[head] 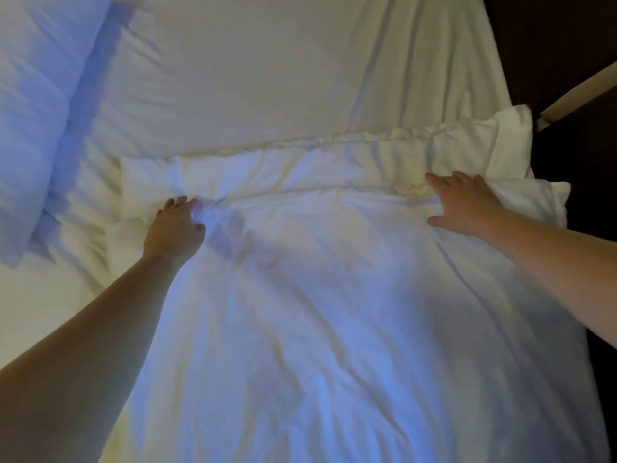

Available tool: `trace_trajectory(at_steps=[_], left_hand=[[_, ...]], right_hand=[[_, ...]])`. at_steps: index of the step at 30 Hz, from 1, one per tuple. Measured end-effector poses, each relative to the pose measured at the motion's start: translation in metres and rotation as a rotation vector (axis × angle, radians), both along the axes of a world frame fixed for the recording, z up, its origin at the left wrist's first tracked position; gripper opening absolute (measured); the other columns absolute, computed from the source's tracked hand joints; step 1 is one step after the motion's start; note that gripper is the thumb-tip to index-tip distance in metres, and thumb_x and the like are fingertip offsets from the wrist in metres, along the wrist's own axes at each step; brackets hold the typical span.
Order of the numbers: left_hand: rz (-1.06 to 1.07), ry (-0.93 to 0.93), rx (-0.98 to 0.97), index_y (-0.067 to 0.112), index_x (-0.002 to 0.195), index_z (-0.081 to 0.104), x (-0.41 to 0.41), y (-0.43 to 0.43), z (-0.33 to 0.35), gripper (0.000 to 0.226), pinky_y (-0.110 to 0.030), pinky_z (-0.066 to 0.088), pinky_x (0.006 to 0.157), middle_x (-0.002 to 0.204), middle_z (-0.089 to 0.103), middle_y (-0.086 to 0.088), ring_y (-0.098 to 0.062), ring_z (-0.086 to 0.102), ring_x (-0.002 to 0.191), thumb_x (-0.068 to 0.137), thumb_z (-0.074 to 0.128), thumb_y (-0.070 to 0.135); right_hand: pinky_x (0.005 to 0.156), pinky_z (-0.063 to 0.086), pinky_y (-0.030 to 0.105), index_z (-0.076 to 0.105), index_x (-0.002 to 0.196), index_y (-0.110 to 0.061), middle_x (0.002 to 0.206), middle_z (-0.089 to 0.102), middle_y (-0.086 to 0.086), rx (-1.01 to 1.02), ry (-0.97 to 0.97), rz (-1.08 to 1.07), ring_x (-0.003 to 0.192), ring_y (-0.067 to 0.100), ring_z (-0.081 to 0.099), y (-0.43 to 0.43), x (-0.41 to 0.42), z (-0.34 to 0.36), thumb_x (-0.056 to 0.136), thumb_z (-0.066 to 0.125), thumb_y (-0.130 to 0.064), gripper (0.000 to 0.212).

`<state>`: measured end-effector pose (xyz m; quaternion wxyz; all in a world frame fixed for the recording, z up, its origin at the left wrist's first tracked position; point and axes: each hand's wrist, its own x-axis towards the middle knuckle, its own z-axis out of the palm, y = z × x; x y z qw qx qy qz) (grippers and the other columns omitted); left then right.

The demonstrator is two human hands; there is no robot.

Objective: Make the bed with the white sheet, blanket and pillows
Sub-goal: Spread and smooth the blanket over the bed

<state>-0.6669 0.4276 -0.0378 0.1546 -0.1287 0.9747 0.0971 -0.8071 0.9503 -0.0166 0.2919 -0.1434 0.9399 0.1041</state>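
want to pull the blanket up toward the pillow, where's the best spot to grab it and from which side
Grip the blanket along its bunched top edge, coming from the near side. That ridge lies gathered thick across the sheet, so fingers can close around it. The left hand already clutches it; the right hand lies flat.

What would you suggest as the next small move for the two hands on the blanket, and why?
Probably draw the blanket a little farther over the bare sheet toward the pillow. Its top edge is bunched and folded back, well short of the pillow. The left hand is closed on a gather of fabric, while the right hand lies flat and open near the folded edge, so it would need to grip first.
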Motion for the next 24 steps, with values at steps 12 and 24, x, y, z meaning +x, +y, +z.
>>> trace_trajectory(at_steps=[12, 24], left_hand=[[0.072, -0.065, -0.092, 0.024, 0.091, 0.071, 0.005, -0.027, 0.004, 0.026, -0.036, 0.049, 0.072, 0.093, 0.071, -0.006, -0.033, 0.067, 0.093, 0.075, 0.082, 0.043], [0.076, -0.286, -0.198, 0.029, 0.111, 0.073, 0.062, -0.043, 0.031, 0.031, -0.041, 0.038, 0.098, 0.112, 0.072, -0.005, -0.029, 0.064, 0.115, 0.088, 0.07, 0.049]], right_hand=[[0.084, 0.043, 0.037, 0.059, 0.107, -0.028, 0.116, 0.068, 0.005, -0.003, -0.045, 0.025, 0.107, 0.03, 0.063, 0.035, -0.012, 0.006, 0.086, 0.068, -0.053, 0.035], [0.083, 0.049, 0.035, 0.069, 0.115, -0.033, 0.108, 0.072, -0.001, 0.062, -0.055, -0.018, 0.1, 0.026, 0.067, 0.063, 0.023, 0.056, 0.09, 0.065, -0.047, 0.03]])
